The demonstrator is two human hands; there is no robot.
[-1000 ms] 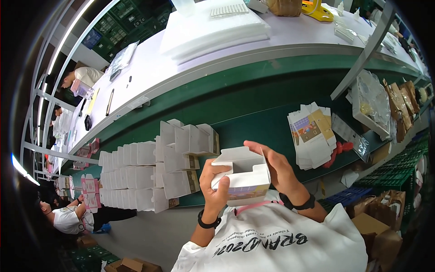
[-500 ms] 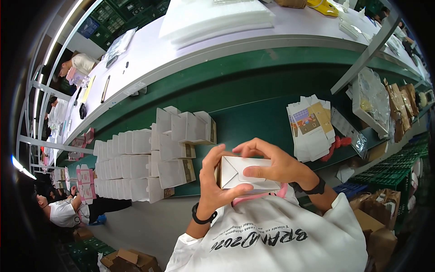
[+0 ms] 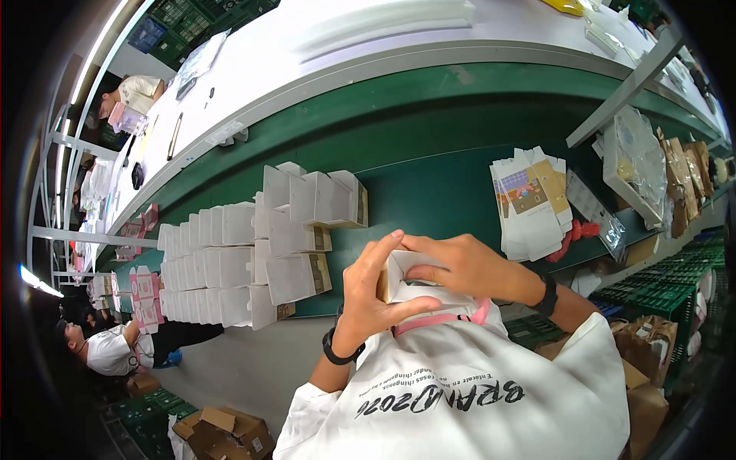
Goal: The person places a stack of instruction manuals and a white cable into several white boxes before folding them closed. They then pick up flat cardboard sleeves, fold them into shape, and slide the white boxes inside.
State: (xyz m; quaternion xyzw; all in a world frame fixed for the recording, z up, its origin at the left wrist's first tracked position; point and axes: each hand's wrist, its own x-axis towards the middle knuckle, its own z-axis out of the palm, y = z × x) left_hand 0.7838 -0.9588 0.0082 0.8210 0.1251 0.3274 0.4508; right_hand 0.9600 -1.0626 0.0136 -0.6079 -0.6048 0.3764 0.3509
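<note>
I hold a small white carton point(image 3: 396, 270) close to my chest, with its hollow side facing up. My left hand point(image 3: 359, 295) wraps round its left side, thumb along the near edge. Across the far and right sides curls my right hand point(image 3: 471, 264), its thumb reaching into the opening; the fingers hide much of the carton. To the left, several rows of open white cartons point(image 3: 230, 267) stand on the green work surface point(image 3: 422, 188). A pile of flat printed carton blanks point(image 3: 529, 207) lies to my right.
A raised white table point(image 3: 261, 84) runs along the far side, with a grey post point(image 3: 625, 96) at right. Beyond the blanks lie a red bundle point(image 3: 571, 241) and a tray of plastic bags point(image 3: 632, 169). Another person point(image 3: 111, 349) works at the left. Brown cardboard boxes point(image 3: 222, 433) stand below.
The carton has turned: its folded, interlocked flap end faced up before, and now its hollow side does. My right hand has shifted slightly, its thumb moving from the flaps into the opening.
</note>
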